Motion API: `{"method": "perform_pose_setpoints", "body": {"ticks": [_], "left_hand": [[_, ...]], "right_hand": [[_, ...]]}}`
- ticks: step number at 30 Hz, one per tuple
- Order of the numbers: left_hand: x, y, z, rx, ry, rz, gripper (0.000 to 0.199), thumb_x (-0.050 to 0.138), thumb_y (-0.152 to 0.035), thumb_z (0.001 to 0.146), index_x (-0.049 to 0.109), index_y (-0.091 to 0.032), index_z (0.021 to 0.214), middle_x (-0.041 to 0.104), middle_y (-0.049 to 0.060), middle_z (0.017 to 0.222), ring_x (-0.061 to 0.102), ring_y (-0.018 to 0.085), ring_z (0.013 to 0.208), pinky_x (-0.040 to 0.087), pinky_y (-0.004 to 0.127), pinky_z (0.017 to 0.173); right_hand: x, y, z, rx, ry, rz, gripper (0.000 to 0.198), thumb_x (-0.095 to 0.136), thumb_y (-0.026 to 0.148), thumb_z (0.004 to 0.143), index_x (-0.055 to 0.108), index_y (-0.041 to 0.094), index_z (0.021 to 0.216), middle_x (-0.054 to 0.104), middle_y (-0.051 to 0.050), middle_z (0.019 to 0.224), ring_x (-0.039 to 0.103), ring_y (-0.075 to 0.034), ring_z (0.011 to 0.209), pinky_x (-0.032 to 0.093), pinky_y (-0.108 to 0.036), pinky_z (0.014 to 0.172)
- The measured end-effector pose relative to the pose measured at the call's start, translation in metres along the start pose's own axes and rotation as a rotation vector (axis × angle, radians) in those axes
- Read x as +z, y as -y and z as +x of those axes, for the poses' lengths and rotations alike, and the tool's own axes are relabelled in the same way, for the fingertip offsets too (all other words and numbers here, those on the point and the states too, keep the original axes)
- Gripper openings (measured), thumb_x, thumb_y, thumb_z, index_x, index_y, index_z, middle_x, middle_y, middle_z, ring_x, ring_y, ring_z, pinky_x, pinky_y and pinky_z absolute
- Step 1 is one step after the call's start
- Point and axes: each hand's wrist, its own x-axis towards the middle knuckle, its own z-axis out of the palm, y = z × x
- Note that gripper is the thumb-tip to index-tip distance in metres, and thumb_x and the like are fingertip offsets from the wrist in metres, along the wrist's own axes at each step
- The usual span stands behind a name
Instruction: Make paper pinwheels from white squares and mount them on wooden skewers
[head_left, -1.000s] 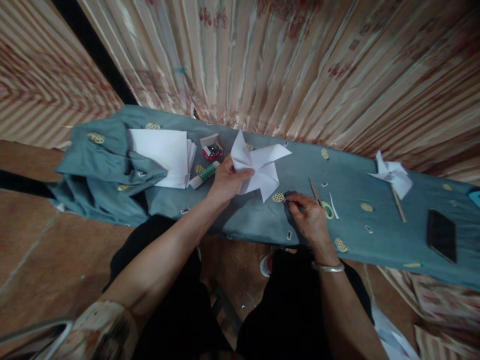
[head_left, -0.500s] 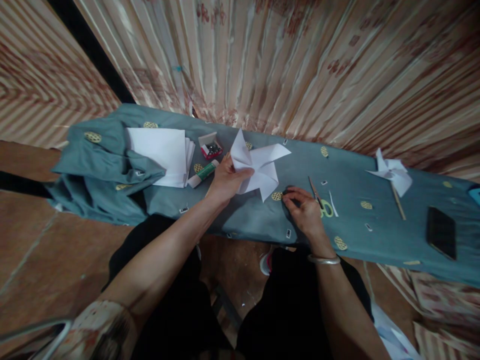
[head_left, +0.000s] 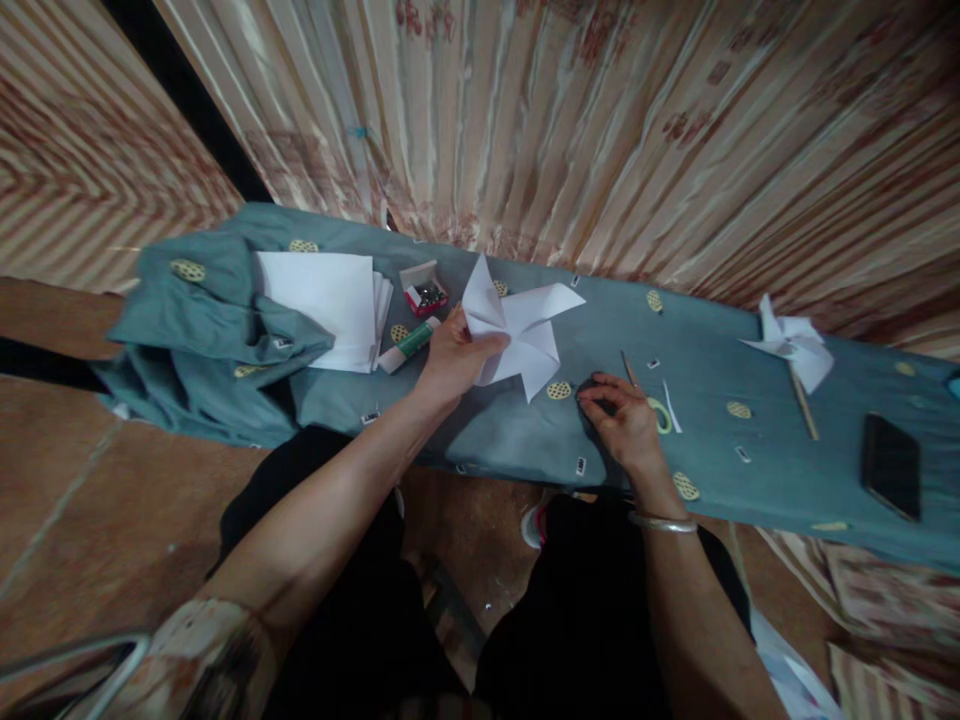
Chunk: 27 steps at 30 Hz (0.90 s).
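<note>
A white paper pinwheel [head_left: 529, 335] with folded blades is pinched at its centre by my left hand [head_left: 459, 358], thumb on top. My right hand [head_left: 622, 420] hovers low over the cloth to the right of it, thumb and forefinger pressed together; whatever they hold is too small to make out. Beside that hand lie scissors [head_left: 661, 414] with green handles, partly covered by it, and a thin paper strip [head_left: 672, 406]. Left of the pinwheel are a green and white glue stick [head_left: 409, 346] and a small open red box of metal pins [head_left: 424, 294].
A stack of white paper [head_left: 322, 300] lies on the left of the narrow table with its blue-green cloth [head_left: 525, 450]. Farther right are a finished pinwheel [head_left: 793, 342] on a stick [head_left: 803, 402] and a black phone [head_left: 891, 466]. A striped curtain [head_left: 525, 130] hangs behind.
My right hand has shifted slightly to the right, away from the pinwheel, and now covers more of the scissors. My left hand keeps its hold on the pinwheel.
</note>
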Motion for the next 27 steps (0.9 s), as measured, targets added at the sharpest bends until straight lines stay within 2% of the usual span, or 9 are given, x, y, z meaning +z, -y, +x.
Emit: {"method": "perform_pose_setpoints", "body": {"ticks": [11, 17, 23, 27], "left_hand": [[0.000, 0.004, 0.001, 0.027, -0.020, 0.038, 0.024, 0.075, -0.019, 0.059, 0.065, -0.016, 0.080, 0.067, 0.001, 0.083, 0.062, 0.019, 0.085, 0.051, 0.031, 0.076], [0.003, 0.003, 0.000, 0.018, -0.007, 0.043, 0.025, 0.075, -0.021, 0.059, 0.067, -0.015, 0.082, 0.069, 0.002, 0.085, 0.063, 0.020, 0.086, 0.050, 0.031, 0.076], [0.008, 0.004, -0.001, -0.040, 0.031, -0.047, 0.029, 0.079, -0.023, 0.055, 0.067, -0.015, 0.081, 0.068, -0.001, 0.075, 0.061, 0.015, 0.069, 0.049, 0.029, 0.069], [0.010, 0.004, -0.001, -0.057, 0.021, -0.061, 0.030, 0.079, -0.021, 0.053, 0.067, -0.014, 0.080, 0.069, -0.002, 0.074, 0.060, 0.013, 0.067, 0.048, 0.026, 0.067]], "right_hand": [[-0.010, 0.007, -0.005, -0.076, -0.007, -0.109, 0.021, 0.055, 0.028, 0.082, 0.074, 0.021, 0.088, 0.072, -0.012, 0.110, 0.065, -0.030, 0.106, 0.047, -0.052, 0.099], [-0.015, 0.023, -0.009, -0.056, -0.008, -0.059, 0.025, 0.054, 0.034, 0.086, 0.074, 0.020, 0.095, 0.076, -0.009, 0.097, 0.070, -0.027, 0.087, 0.054, -0.045, 0.085], [-0.006, 0.021, -0.007, -0.110, 0.013, -0.056, 0.024, 0.057, 0.037, 0.085, 0.074, 0.020, 0.089, 0.073, -0.013, 0.108, 0.065, -0.030, 0.105, 0.049, -0.049, 0.096], [0.001, 0.015, -0.001, -0.056, 0.023, -0.036, 0.024, 0.055, 0.034, 0.084, 0.073, 0.021, 0.078, 0.072, -0.013, 0.111, 0.065, -0.030, 0.105, 0.048, -0.049, 0.098]]}}
